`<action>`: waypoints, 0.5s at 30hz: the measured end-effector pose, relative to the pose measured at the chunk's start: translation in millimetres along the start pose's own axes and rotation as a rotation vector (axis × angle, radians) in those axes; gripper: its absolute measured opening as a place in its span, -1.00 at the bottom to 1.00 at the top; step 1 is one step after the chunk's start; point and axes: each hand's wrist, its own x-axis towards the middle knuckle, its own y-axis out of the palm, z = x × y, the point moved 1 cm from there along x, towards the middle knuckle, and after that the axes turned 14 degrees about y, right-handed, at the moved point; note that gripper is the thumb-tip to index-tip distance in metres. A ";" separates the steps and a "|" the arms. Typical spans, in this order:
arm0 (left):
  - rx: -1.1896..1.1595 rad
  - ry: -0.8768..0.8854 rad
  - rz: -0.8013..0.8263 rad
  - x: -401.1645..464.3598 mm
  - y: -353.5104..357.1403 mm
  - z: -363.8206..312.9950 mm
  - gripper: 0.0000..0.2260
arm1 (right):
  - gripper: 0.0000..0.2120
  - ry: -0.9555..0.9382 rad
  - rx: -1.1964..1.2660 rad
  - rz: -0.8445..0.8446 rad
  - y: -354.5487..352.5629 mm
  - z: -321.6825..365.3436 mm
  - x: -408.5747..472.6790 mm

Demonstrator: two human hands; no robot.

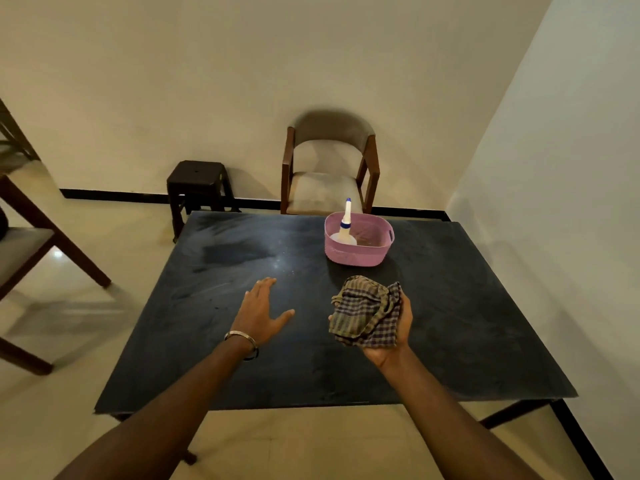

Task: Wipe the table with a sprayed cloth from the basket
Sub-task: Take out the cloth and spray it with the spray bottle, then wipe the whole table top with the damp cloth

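A dark table fills the middle of the head view, its surface dusty and smeared. A pink basket stands near the table's far edge with a white spray bottle upright inside it. My right hand holds a crumpled checked cloth in its palm, raised above the table in front of the basket. My left hand hovers palm down over the table's middle, fingers straight and spread, holding nothing. A bracelet sits on that wrist.
A cushioned wooden armchair stands behind the table against the wall, a dark stool to its left. Another wooden chair is at the left. A white wall runs close along the table's right side.
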 end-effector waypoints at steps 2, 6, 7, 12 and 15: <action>-0.006 0.012 0.008 -10.9 -15.5 14.3 -0.28 | -0.27 -0.009 -0.005 0.019 9.4 -16.3 4.0; -0.007 -0.014 0.001 -39.4 -59.5 52.4 -0.28 | -0.11 -0.043 -0.024 0.016 29.9 -59.5 21.4; -0.010 -0.018 -0.001 -44.6 -68.4 61.4 -0.28 | -0.06 -0.055 -0.019 -0.003 33.3 -69.9 24.0; -0.004 -0.060 0.026 -69.0 -114.7 118.4 -0.27 | -0.33 -0.026 0.043 -0.035 48.9 -135.9 56.1; -0.015 -0.080 0.027 -81.4 -133.4 141.3 -0.28 | -0.34 0.005 0.080 -0.076 57.9 -175.3 73.4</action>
